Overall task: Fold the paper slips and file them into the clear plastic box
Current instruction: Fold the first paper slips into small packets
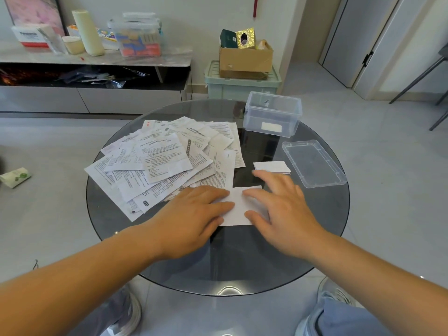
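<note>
Slip in work: we press one white slip [238, 207] flat on the round glass table [218, 263], near its front edge, touching the pile of paper slips [164, 161] on its left.
Left hand: our left hand [194, 209] lies on the slip's left part, fingers straight and slightly apart, curled round nothing.
Right hand: our right hand [278, 204] lies on the right part, fingers straight and spread, also pressing down.
Destination: the clear plastic box [272, 115] stands open at the far right, its lid [314, 163] lying beside it.
Folded slip [271, 166]: it lies just beyond our right hand.
Handling: we judge the paper thin, light and limp. It probably slides on glass and tears easily, so we should pinch it at the folded edge.
Hard to see: our hands cover much of the slip, so the number of folds is unclear. The white piece low in the box may be a slip or a label.
</note>
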Available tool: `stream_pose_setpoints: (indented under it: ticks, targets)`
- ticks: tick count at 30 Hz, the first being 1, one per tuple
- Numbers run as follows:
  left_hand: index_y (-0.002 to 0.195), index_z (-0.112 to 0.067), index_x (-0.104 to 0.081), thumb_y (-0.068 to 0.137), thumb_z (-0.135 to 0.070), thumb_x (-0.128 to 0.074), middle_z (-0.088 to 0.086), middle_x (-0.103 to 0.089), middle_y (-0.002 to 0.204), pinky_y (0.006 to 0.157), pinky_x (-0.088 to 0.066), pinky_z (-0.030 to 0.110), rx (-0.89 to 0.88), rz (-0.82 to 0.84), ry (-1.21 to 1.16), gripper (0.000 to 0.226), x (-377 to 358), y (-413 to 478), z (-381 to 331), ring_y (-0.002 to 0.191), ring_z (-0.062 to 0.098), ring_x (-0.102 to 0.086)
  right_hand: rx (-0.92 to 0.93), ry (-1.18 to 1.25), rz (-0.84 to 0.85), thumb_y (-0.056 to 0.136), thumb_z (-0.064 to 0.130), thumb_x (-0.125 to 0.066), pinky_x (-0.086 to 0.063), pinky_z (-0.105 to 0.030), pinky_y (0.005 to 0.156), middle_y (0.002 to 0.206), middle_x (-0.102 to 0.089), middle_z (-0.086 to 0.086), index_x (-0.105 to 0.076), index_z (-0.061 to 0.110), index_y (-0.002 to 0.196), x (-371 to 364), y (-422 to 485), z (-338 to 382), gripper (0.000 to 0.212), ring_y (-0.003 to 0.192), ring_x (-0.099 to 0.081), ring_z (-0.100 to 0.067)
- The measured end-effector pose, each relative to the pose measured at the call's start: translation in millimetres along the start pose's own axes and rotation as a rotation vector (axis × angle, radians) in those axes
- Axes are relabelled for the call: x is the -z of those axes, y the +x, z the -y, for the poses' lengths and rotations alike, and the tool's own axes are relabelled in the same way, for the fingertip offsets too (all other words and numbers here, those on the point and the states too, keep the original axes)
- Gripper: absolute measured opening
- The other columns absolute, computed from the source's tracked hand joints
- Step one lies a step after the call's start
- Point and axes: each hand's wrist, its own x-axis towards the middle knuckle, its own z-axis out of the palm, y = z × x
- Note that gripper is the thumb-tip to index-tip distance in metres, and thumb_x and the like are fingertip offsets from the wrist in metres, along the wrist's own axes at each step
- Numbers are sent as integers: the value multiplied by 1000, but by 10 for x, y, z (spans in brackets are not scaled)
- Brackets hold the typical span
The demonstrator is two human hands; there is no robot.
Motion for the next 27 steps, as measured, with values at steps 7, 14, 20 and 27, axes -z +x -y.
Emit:
stream_pose_setpoints:
  ticks: [7,14,20,27]
  targets:
    - [136,-32,-59,99,-48,-30,-1,-52,147,105,-44,44,19,-7,-31,50,12,-37,-29,133,23,-49,165,-57,206,96,55,-2,6,-27,121,166,-14,10,-25,26,158,-83,-135,34,72,154,-2,-10]
    - [146,-36,-48,98,-53,-20,-6,-37,158,115,-30,38,14,39,-40,58,38,-69,-24,144,19,-34,165,-91,292,90,63,9,8,-17,117,161,-2,26,-19,39,157,137,-240,-254,76,150,8,3]
    - [134,-36,-59,83,-63,-51,-8,-47,146,112,-31,32,113,-12,-210,58,150,70,-79,134,13,-39,23,185,75,91,55,-55,-41,-38,105,125,-61,17,-70,32,103,165,77,-182,30,120,-49,-7]
    - [140,-34,-42,64,-74,-65,-9,-49,134,103,-38,37,250,60,-214,89,215,335,-93,122,16,-43,-45,256,158,81,47,-76,-40,-28,92,112,-59,14,-63,32,116,188,442,-106,40,110,-48,-9]
